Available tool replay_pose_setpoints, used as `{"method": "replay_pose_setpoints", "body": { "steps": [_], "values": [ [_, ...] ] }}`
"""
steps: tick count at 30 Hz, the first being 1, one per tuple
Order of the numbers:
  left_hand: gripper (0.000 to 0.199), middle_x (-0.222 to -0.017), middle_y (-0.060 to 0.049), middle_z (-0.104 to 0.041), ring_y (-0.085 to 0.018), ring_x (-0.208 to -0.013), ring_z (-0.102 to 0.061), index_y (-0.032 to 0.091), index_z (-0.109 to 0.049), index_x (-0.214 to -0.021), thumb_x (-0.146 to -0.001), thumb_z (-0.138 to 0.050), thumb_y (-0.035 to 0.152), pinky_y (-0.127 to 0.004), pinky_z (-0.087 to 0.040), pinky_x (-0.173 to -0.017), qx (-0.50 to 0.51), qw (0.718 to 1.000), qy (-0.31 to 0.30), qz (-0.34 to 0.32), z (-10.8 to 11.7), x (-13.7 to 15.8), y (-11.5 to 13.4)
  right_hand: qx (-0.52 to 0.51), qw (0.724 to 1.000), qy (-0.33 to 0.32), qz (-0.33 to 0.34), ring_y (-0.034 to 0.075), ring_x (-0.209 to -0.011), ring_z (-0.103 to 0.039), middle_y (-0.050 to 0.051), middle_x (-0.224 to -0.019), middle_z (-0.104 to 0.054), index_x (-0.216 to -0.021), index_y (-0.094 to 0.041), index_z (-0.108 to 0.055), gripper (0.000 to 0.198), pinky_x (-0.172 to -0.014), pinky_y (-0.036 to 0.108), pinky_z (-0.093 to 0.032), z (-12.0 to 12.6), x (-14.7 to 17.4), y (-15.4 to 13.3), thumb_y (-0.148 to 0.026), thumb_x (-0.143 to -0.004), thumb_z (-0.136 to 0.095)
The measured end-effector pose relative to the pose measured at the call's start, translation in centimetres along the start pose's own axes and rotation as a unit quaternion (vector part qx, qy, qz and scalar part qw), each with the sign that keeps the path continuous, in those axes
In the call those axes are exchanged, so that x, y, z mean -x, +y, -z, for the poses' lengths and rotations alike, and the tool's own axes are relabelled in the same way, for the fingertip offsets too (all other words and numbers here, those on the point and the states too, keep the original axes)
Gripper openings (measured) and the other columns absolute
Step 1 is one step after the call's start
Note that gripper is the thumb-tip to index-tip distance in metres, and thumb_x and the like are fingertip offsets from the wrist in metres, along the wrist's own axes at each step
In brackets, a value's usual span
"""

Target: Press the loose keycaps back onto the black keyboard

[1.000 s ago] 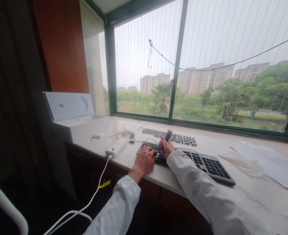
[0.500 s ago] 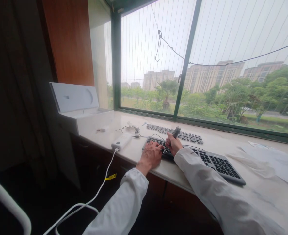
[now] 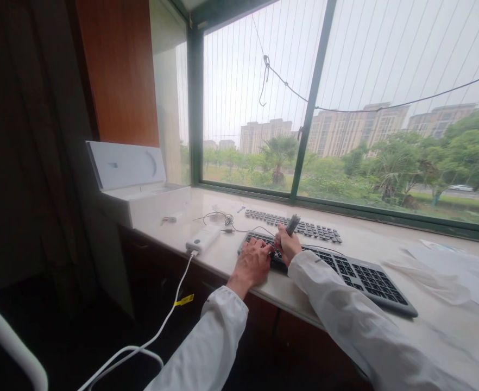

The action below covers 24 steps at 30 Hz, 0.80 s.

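Note:
A dark keyboard with its keycaps off lies along the front of the pale desk. My left hand is on its left part, with curled fingers pressing on the bare key switches and frame. What is under those fingertips is partly hidden. Wrapped around a short dark brush, my right hand is just to the right of my left. Bristles show at the brush's upper end, while its lower end is hidden near the key switches. Rows of loose keycaps are laid out behind the keyboard.
To the left lies a white power bank with a white cable hanging off the desk edge. Behind it is a coiled black cable. An open white box stands at the far left. Tissue and papers lie right.
The view has shifted slightly. My right hand and the brush have tilted a little, and its bristle end sits slightly lower and further left. My left hand stays on the keyboard.

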<state>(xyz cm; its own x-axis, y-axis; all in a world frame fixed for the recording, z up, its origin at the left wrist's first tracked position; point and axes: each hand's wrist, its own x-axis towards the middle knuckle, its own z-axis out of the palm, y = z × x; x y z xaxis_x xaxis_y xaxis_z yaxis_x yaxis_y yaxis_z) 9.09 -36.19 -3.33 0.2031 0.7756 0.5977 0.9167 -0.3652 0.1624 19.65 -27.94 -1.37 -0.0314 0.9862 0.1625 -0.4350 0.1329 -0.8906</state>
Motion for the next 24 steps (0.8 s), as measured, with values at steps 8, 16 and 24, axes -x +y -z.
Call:
{"method": "replay_pose_setpoints", "body": {
  "steps": [8,16,24],
  "values": [
    [0.021,-0.097,-0.004,-0.061,-0.022,-0.097,-0.050,0.025,-0.063,-0.098,-0.088,-0.046,0.019,-0.038,-0.039,-0.086,0.012,1.000,0.000,-0.007,-0.3,-0.1,-0.2,-0.009,0.997,0.050,-0.052,0.005,-0.036,-0.022,-0.011,-0.043,-0.027,-0.067,-0.022,-0.035,0.028,-0.034,0.018,-0.021,0.0,-0.2,-0.9,-0.027,-0.087,-0.054],
    [0.023,-0.099,-0.003,-0.062,-0.022,-0.097,-0.051,0.026,-0.063,-0.102,-0.089,-0.045,0.019,-0.038,-0.040,-0.086,0.014,1.000,-0.005,-0.009,-0.1,-0.1,-0.2,-0.003,0.998,0.034,-0.055,0.005,-0.035,-0.023,-0.011,-0.042,-0.027,-0.066,-0.022,-0.032,0.030,-0.034,0.016,-0.022,-0.2,0.2,-1.0,-0.027,-0.089,-0.051],
    [0.026,-0.103,-0.006,-0.061,-0.022,-0.101,-0.050,0.025,-0.064,-0.105,-0.089,-0.044,0.019,-0.038,-0.040,-0.089,0.009,1.000,-0.025,0.004,0.2,-0.2,0.1,0.018,0.997,0.054,-0.043,0.006,-0.034,-0.026,-0.011,-0.041,-0.028,-0.064,-0.022,-0.033,0.032,-0.033,0.017,-0.024,0.0,-0.6,-0.3,-0.028,-0.085,-0.056]
  ]
}}
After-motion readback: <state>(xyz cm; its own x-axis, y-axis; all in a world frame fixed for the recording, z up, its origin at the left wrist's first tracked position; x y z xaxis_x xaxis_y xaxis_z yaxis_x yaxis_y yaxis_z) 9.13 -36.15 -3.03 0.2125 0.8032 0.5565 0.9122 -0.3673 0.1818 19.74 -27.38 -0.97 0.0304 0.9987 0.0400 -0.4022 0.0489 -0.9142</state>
